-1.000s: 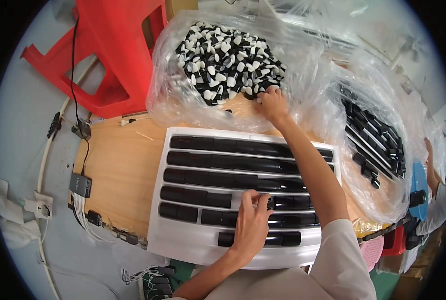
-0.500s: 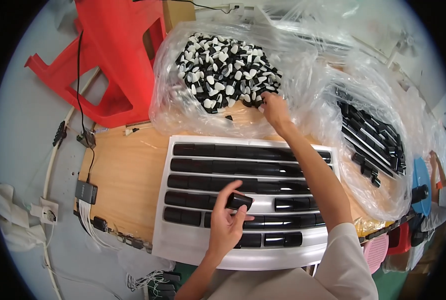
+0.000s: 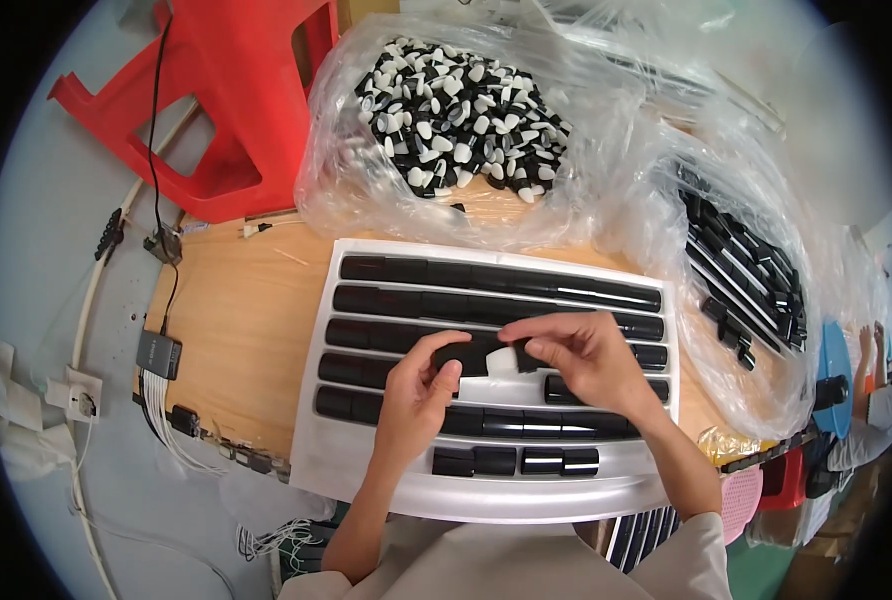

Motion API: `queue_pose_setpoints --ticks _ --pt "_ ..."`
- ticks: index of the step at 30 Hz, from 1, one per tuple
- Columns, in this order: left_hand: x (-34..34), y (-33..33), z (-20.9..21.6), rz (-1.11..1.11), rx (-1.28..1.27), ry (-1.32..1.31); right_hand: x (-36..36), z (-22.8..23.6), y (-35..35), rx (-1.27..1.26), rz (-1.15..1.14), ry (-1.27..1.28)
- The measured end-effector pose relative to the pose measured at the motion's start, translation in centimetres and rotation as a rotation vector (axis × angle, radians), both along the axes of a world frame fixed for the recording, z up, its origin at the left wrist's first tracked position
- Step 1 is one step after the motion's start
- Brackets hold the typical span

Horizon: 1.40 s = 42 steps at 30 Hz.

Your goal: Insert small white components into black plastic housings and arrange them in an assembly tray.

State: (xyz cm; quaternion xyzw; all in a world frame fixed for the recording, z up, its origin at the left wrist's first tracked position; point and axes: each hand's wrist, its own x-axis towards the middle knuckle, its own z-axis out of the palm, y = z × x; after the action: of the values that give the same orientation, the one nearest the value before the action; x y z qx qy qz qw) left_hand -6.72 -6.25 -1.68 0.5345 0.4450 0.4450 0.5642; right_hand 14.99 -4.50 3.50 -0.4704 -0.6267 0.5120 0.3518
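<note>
Over the tray, my left hand (image 3: pixel 418 390) is closed, thumb and fingers pinching a short black cylindrical cap (image 3: pixel 463 353). Facing it from the right, my right hand (image 3: pixel 598 362) grips a small black piece with a white rounded tip (image 3: pixel 503 361). That tip points toward the black cap, with a narrow space or contact between them that I cannot make out. Below both hands lies a silvery-white tray (image 3: pixel 366 470) with rows of black cylindrical caps (image 3: pixel 496 280) in its long grooves. Some caps in the middle rows are hidden by my hands.
Beyond the tray, a clear plastic bag (image 3: pixel 331 180) holds a heap of black-and-white pieces (image 3: pixel 466 120). Another bag of black tubes (image 3: pixel 741 260) lies at the right. A red plastic stool (image 3: pixel 231 110) stands far left; a small black box with white cables (image 3: pixel 158 355) sits at the left edge.
My right hand has come back from the heap with a black-and-white piece and now meets my left hand over the tray. My left hand has moved slightly left and up with the black cap.
</note>
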Motion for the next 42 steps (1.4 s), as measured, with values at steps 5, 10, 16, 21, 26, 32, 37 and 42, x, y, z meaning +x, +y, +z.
queue_pose_setpoints --ticks 5,10,16,21,26,32,37,42 --pt "0.9 -0.7 -0.1 -0.043 -0.001 -0.033 -1.1 -1.2 -1.3 0.022 -0.032 0.057" --pt "1.3 -1.3 0.0 -0.019 0.000 -0.034 -1.3 -2.9 -2.2 0.016 -0.100 0.122" --pt "2.3 -1.7 -0.1 0.056 0.051 0.015 -1.7 -2.6 -2.7 -0.016 -0.129 0.054" --pt "2.3 -2.0 0.2 -0.025 -0.009 -0.047 -1.6 -3.2 -3.0 -0.120 -0.196 0.281" --pt "4.7 -3.2 0.2 -0.008 0.027 -0.108 -2.7 -4.8 -2.0 -0.510 -0.076 0.740" --pt "5.8 -4.0 0.2 0.050 0.061 -0.072 -3.2 -5.3 -2.4 -0.510 -0.200 0.722" --pt "5.2 -3.9 -0.6 -0.034 0.038 -0.025 -2.3 -6.8 -2.4 -0.511 -0.197 0.617" --pt "4.1 -3.5 -1.0 0.087 0.260 0.070 -1.1 -4.5 -2.9 -0.244 -0.060 0.324"
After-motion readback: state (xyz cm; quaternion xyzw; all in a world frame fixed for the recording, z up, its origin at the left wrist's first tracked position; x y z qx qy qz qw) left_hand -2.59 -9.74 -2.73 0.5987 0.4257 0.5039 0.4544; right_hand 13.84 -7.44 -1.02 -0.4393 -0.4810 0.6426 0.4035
